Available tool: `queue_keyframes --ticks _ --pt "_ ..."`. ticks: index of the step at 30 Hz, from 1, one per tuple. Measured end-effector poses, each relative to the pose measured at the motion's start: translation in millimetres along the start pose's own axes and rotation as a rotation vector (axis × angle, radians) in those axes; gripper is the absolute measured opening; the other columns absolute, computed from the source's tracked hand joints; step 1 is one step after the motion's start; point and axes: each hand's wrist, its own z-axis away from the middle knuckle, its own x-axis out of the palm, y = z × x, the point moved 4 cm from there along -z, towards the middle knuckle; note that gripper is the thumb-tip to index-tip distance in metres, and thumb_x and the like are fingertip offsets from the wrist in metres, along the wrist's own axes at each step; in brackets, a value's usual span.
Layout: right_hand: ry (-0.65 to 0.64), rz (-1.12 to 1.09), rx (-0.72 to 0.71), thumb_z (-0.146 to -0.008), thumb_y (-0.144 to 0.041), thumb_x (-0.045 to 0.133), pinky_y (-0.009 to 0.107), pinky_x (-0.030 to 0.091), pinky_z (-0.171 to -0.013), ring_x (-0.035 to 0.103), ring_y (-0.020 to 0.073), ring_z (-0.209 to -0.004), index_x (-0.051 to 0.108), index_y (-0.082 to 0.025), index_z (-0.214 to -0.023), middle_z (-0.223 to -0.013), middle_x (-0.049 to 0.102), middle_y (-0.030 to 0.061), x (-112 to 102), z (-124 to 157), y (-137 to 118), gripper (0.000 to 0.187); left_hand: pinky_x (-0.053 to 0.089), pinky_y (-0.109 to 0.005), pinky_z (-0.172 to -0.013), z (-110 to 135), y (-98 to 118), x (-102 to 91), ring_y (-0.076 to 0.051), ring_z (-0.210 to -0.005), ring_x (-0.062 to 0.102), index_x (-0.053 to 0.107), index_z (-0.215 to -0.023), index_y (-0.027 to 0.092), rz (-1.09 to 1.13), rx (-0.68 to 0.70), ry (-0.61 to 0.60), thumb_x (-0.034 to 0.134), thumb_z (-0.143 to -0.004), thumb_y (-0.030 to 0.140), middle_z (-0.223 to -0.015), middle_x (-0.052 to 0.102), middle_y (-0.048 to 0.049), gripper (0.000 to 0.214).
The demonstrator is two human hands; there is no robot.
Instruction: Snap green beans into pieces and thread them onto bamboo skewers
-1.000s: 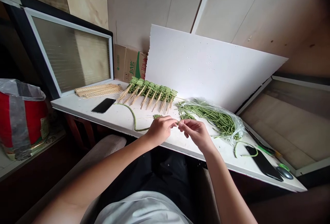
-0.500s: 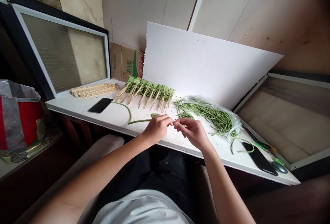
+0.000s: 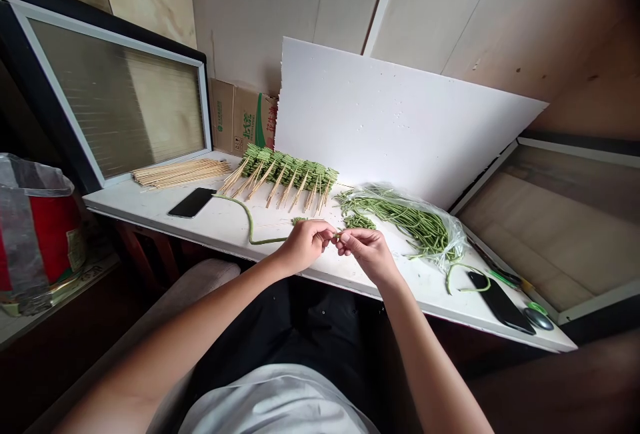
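A long green bean runs from beside the phone across the tabletop and under my left hand, whose fingers are closed round its end. My right hand pinches the bean's tip close against the left fingertips. Just behind the hands lie a small pile of short bean pieces and a skewer with bean pieces, partly hidden. Farther back stands a stack of skewered bean pieces with their sticks pointing forward. To the right, a clear plastic bag holds many long beans.
Bare bamboo skewers lie at the back left of the white table, near a black phone. On the right are another dark phone, a loose bean and a mouse. A white board leans behind.
My fingers have curled in closer around the bean's end, and the long bean has shifted slightly toward the hands. The whole view has shifted a little.
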Motion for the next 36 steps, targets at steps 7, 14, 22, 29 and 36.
queue_keyframes --ticks 7,14,22,29,36 --pt "-0.043 -0.122 0.029 -0.085 -0.055 0.085 0.029 0.046 -0.060 0.052 0.0142 -0.061 0.077 -0.020 -0.072 -0.067 0.065 0.0021 4.0 -3.6 8.6 0.038 0.048 -0.022 -0.061 -1.4 -0.3 3.9 -0.010 -0.058 0.055 0.071 -0.083 0.012 0.221 -0.112 -0.109 0.048 -0.095 0.009 -0.069 0.065 -0.0019 0.027" --pt "-0.055 -0.185 0.042 -0.082 -0.064 0.084 0.032 0.049 -0.063 0.048 0.0142 -0.059 0.069 -0.022 -0.069 -0.065 0.059 0.0001 5.9 -3.2 27.1 0.047 0.048 -0.023 -0.058 -2.9 -9.2 9.9 -0.009 -0.056 0.054 0.068 -0.077 0.013 0.417 -0.127 -0.202 0.057 -0.100 0.026 -0.066 0.061 -0.0011 0.029" --pt "0.002 -0.250 0.084 -0.073 -0.069 0.088 0.029 0.045 -0.055 0.041 0.0136 -0.056 0.064 -0.023 -0.072 -0.063 0.055 -0.0013 13.5 -1.9 39.4 0.052 0.045 -0.024 -0.059 -1.3 -15.3 11.5 -0.008 -0.055 0.051 0.061 -0.070 0.014 0.517 -0.195 -0.247 0.062 -0.097 0.027 -0.062 0.057 0.0010 0.030" --pt "0.204 -0.499 0.053 -0.066 -0.051 0.097 0.024 0.042 -0.051 0.042 0.0122 -0.059 0.065 -0.024 -0.080 -0.069 0.054 -0.0031 5.5 -8.6 38.4 0.044 0.044 -0.026 -0.064 1.2 -18.2 14.2 -0.009 -0.056 0.053 0.062 -0.077 0.014 0.567 -0.218 -0.267 0.065 -0.102 0.043 -0.060 0.055 0.0024 0.038" --pt "0.438 -0.147 0.113 -0.068 -0.050 0.097 0.021 0.048 -0.061 0.062 0.0128 -0.076 0.077 -0.020 -0.094 -0.089 0.071 0.0029 -76.9 -11.3 24.4 0.045 0.049 -0.029 -0.067 4.1 -33.3 19.1 -0.012 -0.065 0.059 0.073 -0.095 0.010 0.545 -0.309 -0.222 0.072 -0.095 0.060 -0.077 0.065 -0.0043 0.050"
